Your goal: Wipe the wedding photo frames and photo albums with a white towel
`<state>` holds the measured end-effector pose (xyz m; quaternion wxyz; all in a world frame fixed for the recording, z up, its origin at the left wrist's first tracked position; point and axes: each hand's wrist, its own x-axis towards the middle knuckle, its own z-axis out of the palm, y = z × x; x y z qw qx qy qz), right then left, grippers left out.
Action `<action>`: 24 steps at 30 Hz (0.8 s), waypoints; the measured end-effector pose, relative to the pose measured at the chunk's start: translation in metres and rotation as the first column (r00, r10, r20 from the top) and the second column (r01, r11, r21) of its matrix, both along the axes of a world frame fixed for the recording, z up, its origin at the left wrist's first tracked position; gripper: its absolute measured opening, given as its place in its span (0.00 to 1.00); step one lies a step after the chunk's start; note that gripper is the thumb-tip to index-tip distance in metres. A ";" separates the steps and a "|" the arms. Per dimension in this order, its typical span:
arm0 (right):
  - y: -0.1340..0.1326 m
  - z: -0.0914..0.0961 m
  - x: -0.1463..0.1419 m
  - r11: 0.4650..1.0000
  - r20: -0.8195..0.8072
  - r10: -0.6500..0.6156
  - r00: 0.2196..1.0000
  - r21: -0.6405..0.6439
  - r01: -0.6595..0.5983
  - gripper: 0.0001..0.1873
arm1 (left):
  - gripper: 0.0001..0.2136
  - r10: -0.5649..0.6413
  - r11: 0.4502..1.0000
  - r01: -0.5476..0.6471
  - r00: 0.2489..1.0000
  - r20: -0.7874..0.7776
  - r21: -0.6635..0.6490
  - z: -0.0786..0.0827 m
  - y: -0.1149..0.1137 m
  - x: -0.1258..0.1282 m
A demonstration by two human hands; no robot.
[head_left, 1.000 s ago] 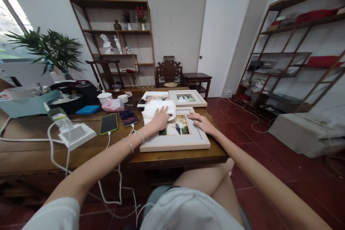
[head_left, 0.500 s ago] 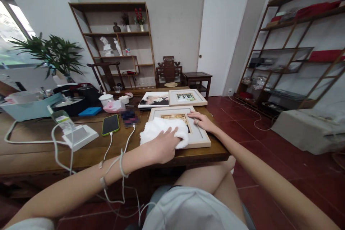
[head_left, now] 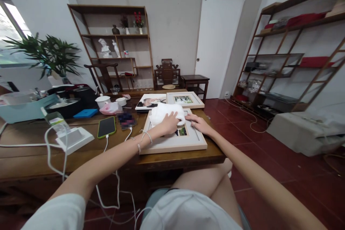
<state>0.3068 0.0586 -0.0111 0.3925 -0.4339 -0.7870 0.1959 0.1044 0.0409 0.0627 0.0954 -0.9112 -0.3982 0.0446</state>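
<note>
A light wooden picture frame point(head_left: 175, 146) lies flat on the table near its front right corner, a small picture in a pale mount inside it. My left hand point(head_left: 169, 123) grips a bunched white towel point(head_left: 165, 112) and presses it on the far part of this frame. The towel and hand hide the upper left of the frame and much of the picture. At the right side of the frame rests my right hand point(head_left: 198, 123), its fingers stretched out flat on the surface.
Behind lie another framed picture point(head_left: 185, 100) and a white-edged photo panel point(head_left: 149, 101). To the left are a charging phone point(head_left: 106, 127), a white box point(head_left: 78, 140), a pink packet point(head_left: 110, 108) and a lidded white cup point(head_left: 102, 100). White cables hang over the table's front edge.
My left hand has pushed the towel away from me, from the frame's near left part to its far part. More of the frame's near side shows. My right hand stays on the frame.
</note>
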 end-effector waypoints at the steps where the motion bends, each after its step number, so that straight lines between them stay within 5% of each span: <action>1: 0.000 0.000 0.000 1.000 0.003 0.000 1.000 0.000 0.000 0.25 | 0.19 -0.001 1.000 0.000 1.000 -0.029 -0.025 0.004 -0.011 -0.001; 8: -0.001 0.008 -0.004 0.996 0.045 -0.054 0.998 -0.069 0.057 0.26 | 0.15 -0.113 0.985 0.093 0.984 -0.136 -0.146 0.044 -0.111 -0.023; 11: -0.001 0.014 -0.013 0.978 0.093 -0.141 0.986 -0.139 0.153 0.25 | 0.16 -0.078 0.989 0.060 0.989 -0.126 -0.138 0.054 -0.135 -0.040; 15: -0.005 0.013 -0.017 0.980 0.082 -0.132 0.988 -0.139 0.143 0.25 | 0.18 0.061 0.995 -0.065 0.996 -0.060 -0.070 0.053 -0.124 -0.056; 19: -0.006 0.004 -0.009 0.991 -0.025 -0.079 0.997 -0.113 0.076 0.24 | 0.19 0.172 0.967 -0.181 0.983 0.064 0.181 0.044 -0.088 -0.059; 24: -0.002 -0.002 -0.001 0.998 -0.087 -0.032 0.996 -0.063 0.027 0.24 | 0.16 0.122 0.894 -0.198 0.971 0.206 0.402 0.038 -0.051 -0.064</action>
